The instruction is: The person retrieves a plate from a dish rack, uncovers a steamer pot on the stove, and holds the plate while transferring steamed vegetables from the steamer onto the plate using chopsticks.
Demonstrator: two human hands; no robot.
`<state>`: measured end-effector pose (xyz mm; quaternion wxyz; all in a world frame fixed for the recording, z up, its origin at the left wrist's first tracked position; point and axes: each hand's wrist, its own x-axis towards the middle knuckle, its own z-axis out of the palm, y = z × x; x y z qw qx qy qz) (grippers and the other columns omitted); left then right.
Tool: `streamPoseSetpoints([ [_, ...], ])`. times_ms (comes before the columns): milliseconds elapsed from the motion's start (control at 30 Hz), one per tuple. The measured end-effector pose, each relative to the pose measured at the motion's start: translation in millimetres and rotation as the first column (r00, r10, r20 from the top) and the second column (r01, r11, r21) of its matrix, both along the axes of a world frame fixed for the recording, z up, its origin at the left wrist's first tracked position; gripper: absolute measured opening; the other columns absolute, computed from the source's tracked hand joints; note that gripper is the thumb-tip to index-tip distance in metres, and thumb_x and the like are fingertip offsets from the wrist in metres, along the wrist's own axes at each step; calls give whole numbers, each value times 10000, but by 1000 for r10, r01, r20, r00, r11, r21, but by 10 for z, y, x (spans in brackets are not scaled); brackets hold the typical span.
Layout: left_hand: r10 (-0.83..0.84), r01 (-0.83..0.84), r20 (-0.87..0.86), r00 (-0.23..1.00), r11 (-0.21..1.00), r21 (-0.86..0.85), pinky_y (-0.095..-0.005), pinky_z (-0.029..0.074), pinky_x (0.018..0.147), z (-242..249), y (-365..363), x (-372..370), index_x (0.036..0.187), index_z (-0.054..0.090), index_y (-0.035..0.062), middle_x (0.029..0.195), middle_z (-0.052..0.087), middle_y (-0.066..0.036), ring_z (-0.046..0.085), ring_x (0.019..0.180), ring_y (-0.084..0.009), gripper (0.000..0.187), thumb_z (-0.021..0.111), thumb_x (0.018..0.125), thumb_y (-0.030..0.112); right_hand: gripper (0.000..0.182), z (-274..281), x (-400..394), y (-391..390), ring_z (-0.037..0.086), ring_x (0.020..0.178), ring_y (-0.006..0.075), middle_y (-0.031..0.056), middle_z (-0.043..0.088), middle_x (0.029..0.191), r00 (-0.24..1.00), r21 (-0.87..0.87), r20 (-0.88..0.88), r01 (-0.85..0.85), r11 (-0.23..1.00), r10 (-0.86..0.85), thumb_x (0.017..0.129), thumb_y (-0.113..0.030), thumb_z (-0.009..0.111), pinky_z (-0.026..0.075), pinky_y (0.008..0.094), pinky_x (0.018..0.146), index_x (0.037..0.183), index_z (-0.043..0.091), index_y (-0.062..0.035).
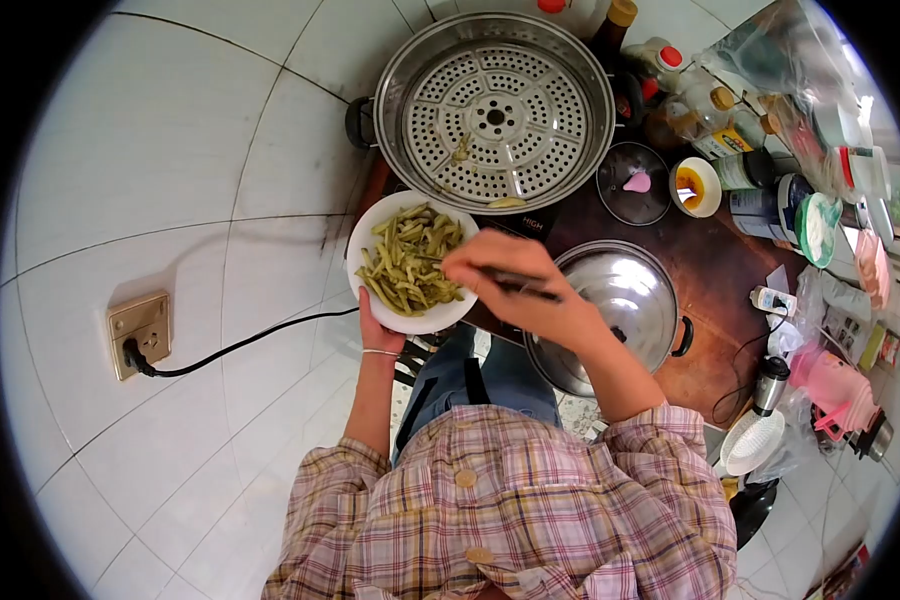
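My left hand (378, 325) grips the lower left rim of a white bowl (433, 322) from below. Green cut beans (407, 262) fill the bowl. Over its right edge, my right hand (510, 280) is closed around dark, thin utensils, apparently chopsticks (515, 284), whose tips reach into the beans. Just above the bowl stands a large steel steamer pot (495, 118) with a perforated tray; a few bean pieces lie on the tray.
A domed steel lid (620, 300) lies on the brown counter (710, 290) at the right. Behind it are a dark round lid (633, 184), a small sauce bowl (696, 187) and several bottles. A black cord (260, 345) runs from the wall socket (142, 330).
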<state>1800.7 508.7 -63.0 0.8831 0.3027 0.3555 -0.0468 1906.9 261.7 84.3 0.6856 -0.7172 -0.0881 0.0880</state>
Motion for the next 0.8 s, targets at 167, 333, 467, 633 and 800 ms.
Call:
streamPoseSetpoints([
  [167,2,-2,21,1000,1000,9,-452,332,1034,31,-15,-11,1385,274,84,1371,386,-122,401,1239,-294,609,362,931,479,17,377,249,-186,566,670,17,-25,612,790,978,63,-95,191,979,-185,832,-68,624,436,140,542,848,623,-61],
  [333,23,-23,14,1000,999,29,-468,330,1034,10,-7,9,1378,295,102,1361,401,-119,407,1235,-301,564,355,940,451,26,-337,989,-159,567,647,100,22,598,788,894,-38,427,167,985,-135,837,-57,617,431,208,549,858,609,-45],
  [467,40,-40,-16,999,999,36,-467,332,1033,-28,20,-3,1375,301,99,1356,407,-119,410,1232,-301,566,362,938,454,77,-413,921,-130,556,630,209,95,583,783,898,-104,439,32,994,17,823,-29,620,430,257,541,892,598,-4],
  [633,31,-31,5,1000,1000,-1,-463,336,1031,-42,25,-16,1371,306,90,1351,413,-121,414,1227,-299,577,374,933,460,78,-287,769,-146,572,655,197,109,588,780,887,-73,461,19,997,17,817,-23,628,436,258,551,888,612,5],
  [800,31,-31,-15,999,999,20,-462,333,1034,-16,16,-12,1371,306,90,1351,412,-122,414,1227,-297,585,373,931,471,73,-296,828,-201,569,681,205,102,572,767,944,-32,330,10,999,1,815,-21,626,437,282,566,874,606,18],
])
